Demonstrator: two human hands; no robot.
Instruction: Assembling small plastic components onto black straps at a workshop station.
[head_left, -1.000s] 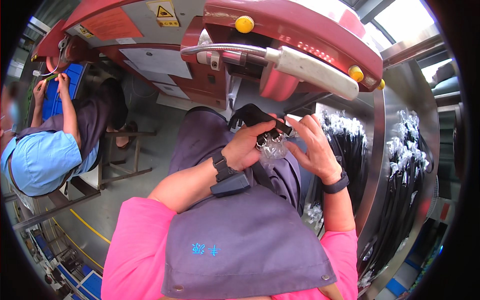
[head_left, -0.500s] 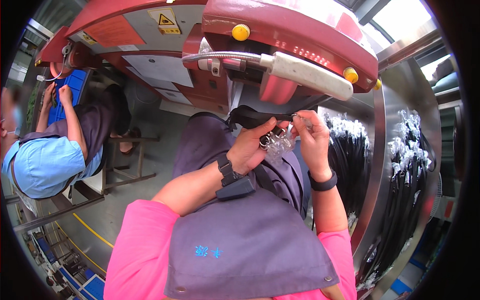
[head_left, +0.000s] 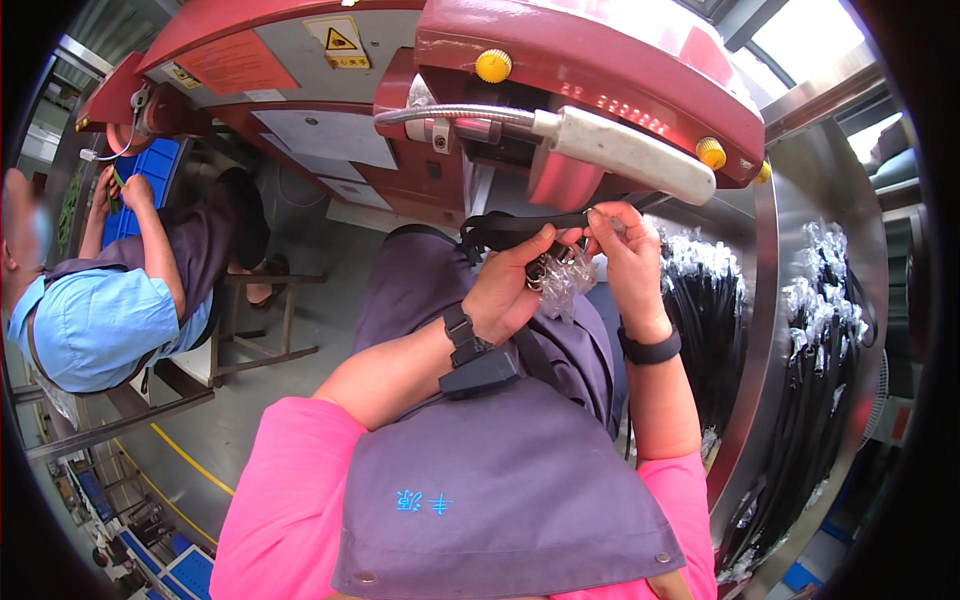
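Gripping a black strap [head_left: 552, 225] from below, the left hand [head_left: 502, 292] has its thumb laid along the band and its fingers curled around silvery metal fittings [head_left: 538, 270] and a crumpled clear plastic wrap [head_left: 568, 287]; which fingertip bears on which piece I cannot tell. The right hand [head_left: 636, 262] has thumb and fingers pinched together at the strap's right end, whose very tip they partly hide. The strap is on the wearer's side of the red machine [head_left: 595, 55], beneath the pale handle [head_left: 630, 150] on that machine's front, and its left part folds into a loop. It looks light, thin and limp, likely to fold unless drawn taut, and perhaps a little slick; the fittings seem hard and heavier, apt to swing, while the wrap would probably crinkle or tear easily. A flat pinch at the end, with the fittings cupped in the other palm, seems the surest hold. A purple apron [head_left: 500, 450] covers the wearer's front, on the near side of the red machine. To its right hang bundled black straps [head_left: 700, 310] with clear wraps at their tops. To its left sits a co-worker [head_left: 110, 325] in blue, hands by a blue tray [head_left: 158, 160].
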